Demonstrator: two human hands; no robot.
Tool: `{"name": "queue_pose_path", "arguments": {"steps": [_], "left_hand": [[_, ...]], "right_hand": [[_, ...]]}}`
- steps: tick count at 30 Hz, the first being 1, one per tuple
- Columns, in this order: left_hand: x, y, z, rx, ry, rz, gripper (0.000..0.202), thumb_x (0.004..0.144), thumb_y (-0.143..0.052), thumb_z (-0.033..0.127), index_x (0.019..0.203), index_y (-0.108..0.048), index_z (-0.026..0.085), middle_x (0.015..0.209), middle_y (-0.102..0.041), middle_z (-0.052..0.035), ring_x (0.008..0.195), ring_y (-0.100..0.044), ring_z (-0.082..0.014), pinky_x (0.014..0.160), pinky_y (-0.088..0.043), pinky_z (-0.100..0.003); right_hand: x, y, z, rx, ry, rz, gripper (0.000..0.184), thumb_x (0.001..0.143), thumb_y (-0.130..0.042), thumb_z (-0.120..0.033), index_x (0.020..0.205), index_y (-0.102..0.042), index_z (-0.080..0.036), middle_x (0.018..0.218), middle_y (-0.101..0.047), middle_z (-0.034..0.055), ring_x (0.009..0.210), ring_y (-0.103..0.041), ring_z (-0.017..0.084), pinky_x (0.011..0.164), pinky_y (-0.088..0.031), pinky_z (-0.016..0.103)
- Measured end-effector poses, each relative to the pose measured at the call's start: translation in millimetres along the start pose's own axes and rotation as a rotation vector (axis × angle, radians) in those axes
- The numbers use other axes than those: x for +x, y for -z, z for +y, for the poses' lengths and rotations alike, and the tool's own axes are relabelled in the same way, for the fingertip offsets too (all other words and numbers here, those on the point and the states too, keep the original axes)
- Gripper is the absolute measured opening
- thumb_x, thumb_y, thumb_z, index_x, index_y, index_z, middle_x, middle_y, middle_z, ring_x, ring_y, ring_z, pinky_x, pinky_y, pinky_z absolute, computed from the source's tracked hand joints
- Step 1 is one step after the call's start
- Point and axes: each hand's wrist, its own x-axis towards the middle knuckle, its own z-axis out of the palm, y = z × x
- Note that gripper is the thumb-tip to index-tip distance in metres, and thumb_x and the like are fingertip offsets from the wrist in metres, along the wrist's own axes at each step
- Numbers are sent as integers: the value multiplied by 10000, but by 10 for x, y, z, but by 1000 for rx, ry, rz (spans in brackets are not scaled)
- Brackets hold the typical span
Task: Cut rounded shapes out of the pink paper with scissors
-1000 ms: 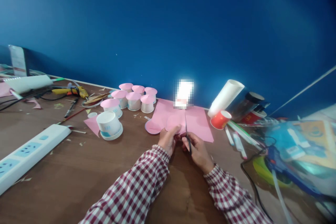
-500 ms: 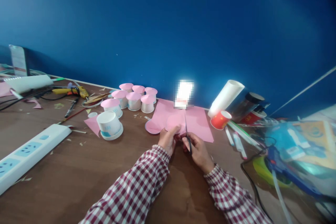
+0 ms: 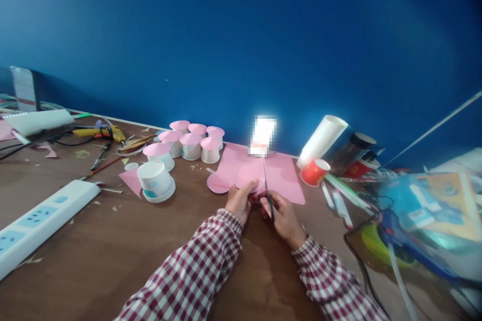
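Note:
My left hand (image 3: 238,203) pinches the near edge of a rounded piece of pink paper (image 3: 250,176), its fingers closed on it. Just to the right, my right hand (image 3: 283,218) is wrapped round the handles of a pair of scissors (image 3: 267,189), whose blades point away from me into the pink paper. A larger pink sheet (image 3: 280,173) lies flat on the brown table (image 3: 113,251) under and beyond the hands. Both sleeves are red-and-white checked.
Several upturned white cups with pink tops (image 3: 191,141) stand to the left, one larger cup (image 3: 154,179) nearer. A white power strip (image 3: 41,215) lies at far left. A red cup (image 3: 315,171), white roll (image 3: 322,140), pens (image 3: 341,200) and a blue glue gun (image 3: 406,241) crowd the right.
Both hands keep their hold on the paper and scissors; the view has shifted very slightly, and nothing else has moved.

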Motion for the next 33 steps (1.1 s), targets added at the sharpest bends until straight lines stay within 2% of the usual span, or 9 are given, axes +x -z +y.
{"name": "queue_pose_path", "arguments": {"steps": [18,33], "left_hand": [[23,14,-4,1,-4,7,228,587,-768,147,732,-597,103,638,-611,-23,521,-552,-87,432,-432,-172],[-26,-27,44,-16,-4,-5,247,562,-777,150,700,-576,110,570,-559,21,466,-507,-69,426,-437,-181]], "right_hand": [[-6,-10,-16,26,-3,2,276,860,-547,-414,959,-592,-160,604,-496,-20,544,-459,120,502,-381,228],[-3,-12,-21,25,1,14,314,851,-544,-446,960,-598,-157,595,-497,-22,532,-461,119,490,-376,229]]}}
